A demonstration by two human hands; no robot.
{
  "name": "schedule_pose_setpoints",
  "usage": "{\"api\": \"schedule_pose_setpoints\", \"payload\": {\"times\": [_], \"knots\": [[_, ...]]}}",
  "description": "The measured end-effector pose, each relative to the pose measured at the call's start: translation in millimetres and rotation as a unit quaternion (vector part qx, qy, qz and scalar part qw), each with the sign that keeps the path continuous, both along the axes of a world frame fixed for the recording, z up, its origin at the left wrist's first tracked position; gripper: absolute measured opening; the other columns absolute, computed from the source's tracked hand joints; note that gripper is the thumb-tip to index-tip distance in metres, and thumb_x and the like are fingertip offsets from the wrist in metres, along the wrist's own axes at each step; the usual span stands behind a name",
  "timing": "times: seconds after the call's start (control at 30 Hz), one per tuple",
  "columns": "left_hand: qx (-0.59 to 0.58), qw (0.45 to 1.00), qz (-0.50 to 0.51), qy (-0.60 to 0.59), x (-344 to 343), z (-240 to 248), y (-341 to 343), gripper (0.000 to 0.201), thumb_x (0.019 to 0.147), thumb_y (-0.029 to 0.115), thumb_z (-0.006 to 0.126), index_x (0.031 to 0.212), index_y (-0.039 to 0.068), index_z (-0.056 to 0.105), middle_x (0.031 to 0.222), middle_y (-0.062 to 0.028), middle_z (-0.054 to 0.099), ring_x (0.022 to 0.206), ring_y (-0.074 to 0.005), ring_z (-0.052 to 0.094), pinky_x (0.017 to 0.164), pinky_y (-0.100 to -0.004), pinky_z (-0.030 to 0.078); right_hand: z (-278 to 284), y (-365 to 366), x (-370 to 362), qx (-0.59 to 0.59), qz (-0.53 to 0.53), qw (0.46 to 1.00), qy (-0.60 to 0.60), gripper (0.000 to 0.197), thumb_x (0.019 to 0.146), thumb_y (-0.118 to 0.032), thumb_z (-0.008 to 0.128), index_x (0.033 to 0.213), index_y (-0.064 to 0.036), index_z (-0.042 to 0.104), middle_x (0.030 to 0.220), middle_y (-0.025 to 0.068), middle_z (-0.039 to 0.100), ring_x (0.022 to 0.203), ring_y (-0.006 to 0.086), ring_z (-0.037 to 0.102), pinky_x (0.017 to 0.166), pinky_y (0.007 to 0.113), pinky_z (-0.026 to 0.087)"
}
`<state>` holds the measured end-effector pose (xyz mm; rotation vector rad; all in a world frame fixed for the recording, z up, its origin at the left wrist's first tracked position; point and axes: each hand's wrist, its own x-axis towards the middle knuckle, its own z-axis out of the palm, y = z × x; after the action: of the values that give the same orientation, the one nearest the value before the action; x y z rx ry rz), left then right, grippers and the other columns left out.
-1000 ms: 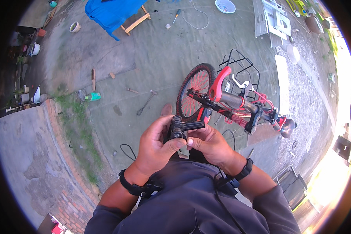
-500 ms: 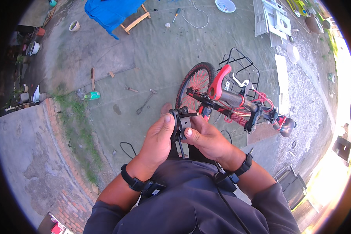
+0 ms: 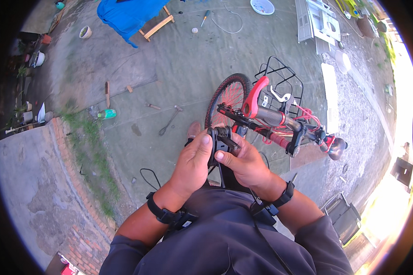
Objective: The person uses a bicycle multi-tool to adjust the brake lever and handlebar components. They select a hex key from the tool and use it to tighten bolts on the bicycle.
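Note:
Between both hands, in front of my belly, is a small black bracket (image 3: 221, 145) with a rounded, clamp-like side and a dark rod sticking out to the right. My left hand (image 3: 192, 161) grips its left side, thumb pointing up along it. On the other side my right hand (image 3: 248, 164) closes on it, with the thumb pressed to its lower face. Fingers behind the bracket are mostly hidden. Just beyond and to the right of the hands stands a black and red bicycle (image 3: 271, 115), its handlebar close to my right hand.
A hammer-like tool (image 3: 170, 121), a brush (image 3: 107, 95) and a green bottle (image 3: 107, 114) lie on the ground at left. Farther off are a blue-draped wooden stand (image 3: 128, 20), a screwdriver (image 3: 205, 18) and a white basin (image 3: 262, 6). A white appliance casing (image 3: 317, 25) stands at far right.
The bracket has been turned in my hands: its rod, earlier nearly level, now slants down to the right. Both hands keep hold of it. My view has shifted slightly.

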<state>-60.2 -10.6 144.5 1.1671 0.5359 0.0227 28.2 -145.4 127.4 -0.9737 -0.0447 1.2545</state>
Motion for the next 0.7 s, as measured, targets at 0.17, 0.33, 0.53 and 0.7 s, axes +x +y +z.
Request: {"api": "schedule_pose_setpoints", "payload": {"times": [0.17, 0.33, 0.53, 0.7], "knots": [[-0.034, 0.999, 0.004, -0.003, -0.5, -3.5, -1.3, 0.053, 0.111, 0.036, 0.032, 0.136, -0.005, 0.052, 0.127, -0.0116, 0.062, 0.117, -0.0181, 0.059, 0.104, -0.0314, 0.044, 3.5, -0.2, -1.2, -0.001, -0.024, 1.0, 0.007, 0.049, 0.094, -0.009, 0.07, 0.138, -0.0023, 0.05, 0.123, 0.0005, 0.061, 0.113, 0.0082, 0.057, 0.1, 0.028, 0.047], [-0.09, 0.996, 0.024, 0.006, -3.1, -10.7, -2.5, 0.049, 0.111, 0.035, 0.034, 0.127, -0.003, 0.06, 0.119, -0.0091, 0.066, 0.111, -0.0151, 0.06, 0.1, -0.0288, 0.045, 4.8, 0.7, 0.5, -0.025, -0.019, 0.999, 0.007, 0.044, 0.095, -0.009, 0.069, 0.136, -0.0029, 0.053, 0.118, -0.0007, 0.063, 0.105, 0.0066, 0.06, 0.09, 0.027, 0.052], [-0.14, 0.989, 0.034, 0.025, -8.6, -23.1, 1.7, 0.054, 0.11, 0.036, 0.039, 0.143, -0.006, 0.044, 0.13, -0.0145, 0.059, 0.118, -0.021, 0.06, 0.102, -0.0365, 0.047, 5.2, -5.6, 10.6, -0.09, 0.033, 0.995, 0.008, 0.035, 0.097, -0.01, 0.065, 0.13, -0.0028, 0.056, 0.108, -0.0006, 0.067, 0.091, 0.0047, 0.062, 0.073, 0.023, 0.053], [-0.126, 0.991, 0.033, 0.011, -8.3, -16.9, 8.3, 0.055, 0.107, 0.033, 0.049, 0.148, -0.004, 0.04, 0.133, -0.0111, 0.058, 0.118, -0.018, 0.057, 0.099, -0.0346, 0.047, 10.7, -4.6, 14.3, -0.122, 0.033, 0.991, -0.036, 0.033, 0.096, -0.007, 0.064, 0.128, -0.0009, 0.057, 0.104, 0.0005, 0.069, 0.086, 0.0049, 0.063, 0.068, 0.022, 0.051]]}}
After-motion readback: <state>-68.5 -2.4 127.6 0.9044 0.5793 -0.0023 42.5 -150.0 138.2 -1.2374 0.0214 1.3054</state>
